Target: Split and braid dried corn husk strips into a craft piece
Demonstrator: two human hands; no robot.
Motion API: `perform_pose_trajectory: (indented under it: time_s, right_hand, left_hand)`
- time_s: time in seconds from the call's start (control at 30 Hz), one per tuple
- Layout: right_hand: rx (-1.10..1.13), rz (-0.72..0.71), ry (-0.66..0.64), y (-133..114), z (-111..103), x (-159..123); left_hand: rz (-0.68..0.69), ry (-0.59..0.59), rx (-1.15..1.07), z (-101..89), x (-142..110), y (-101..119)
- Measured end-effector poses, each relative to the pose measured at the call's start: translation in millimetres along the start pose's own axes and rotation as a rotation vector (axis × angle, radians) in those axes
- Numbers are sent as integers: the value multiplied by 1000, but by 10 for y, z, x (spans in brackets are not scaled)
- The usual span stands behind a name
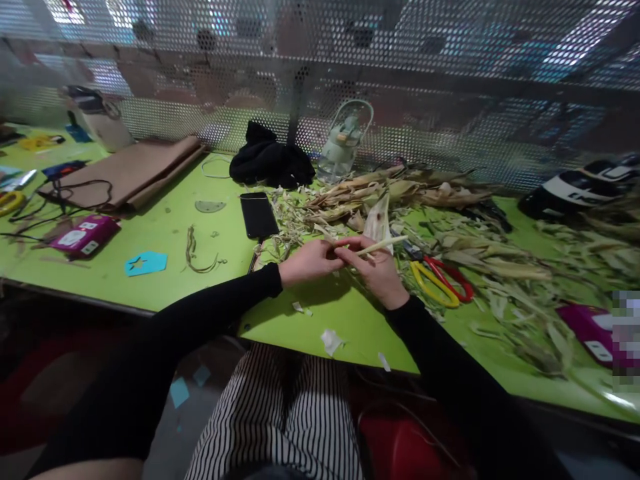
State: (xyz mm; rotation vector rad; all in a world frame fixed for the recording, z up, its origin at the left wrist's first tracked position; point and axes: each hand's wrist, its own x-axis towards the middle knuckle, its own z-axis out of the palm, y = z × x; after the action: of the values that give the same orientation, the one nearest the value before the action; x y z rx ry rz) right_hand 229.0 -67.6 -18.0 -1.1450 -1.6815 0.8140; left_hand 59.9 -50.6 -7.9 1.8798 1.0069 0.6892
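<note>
My left hand (311, 261) and my right hand (379, 272) meet at the fingertips above the green table. Both are closed in a pinch. A slim, pale roll of corn husk (393, 244) lies across my right hand and juts out to the right. Its other end is hidden among my fingers, where my left fingertips press. Just behind my right hand stands a wide dry corn husk piece (377, 220). To the right lie scissors (440, 280) with one yellow and one red handle. White scraps (331, 342) are scattered near the table edge.
Dry corn husks (420, 187) and shreds cover the back and right. Behind my hands are a black phone (259, 215), a black cloth (270, 160) and a clear bottle (340, 147). Leftward lie a purple box (86, 236), brown paper (130, 173) and a blue tag (145, 263).
</note>
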Motion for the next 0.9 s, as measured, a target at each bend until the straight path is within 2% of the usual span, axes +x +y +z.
perform_pose_trajectory:
  time_s: [0.13,0.3,0.47,0.67,0.8,0.9]
  right_hand:
    - [-36,29,13,-3,4,1]
    - [66,50,126,21,23,17]
    - [139,86,166,43,27,11]
    - [117,78,213,34,29,-3]
    - [128,114,204,0,36,0]
    - [204,136,194,-16,21,11]
  left_hand:
    - [-7,-23,16,34,-18,-4]
    - [67,-1,-22,73,-25,-13]
    - [124,14,11,90,-45,21]
    - [179,18,12,128,-95,31]
    - [153,-6,-101,148,-108,29]
    - [59,-32,-311,117,-94,38]
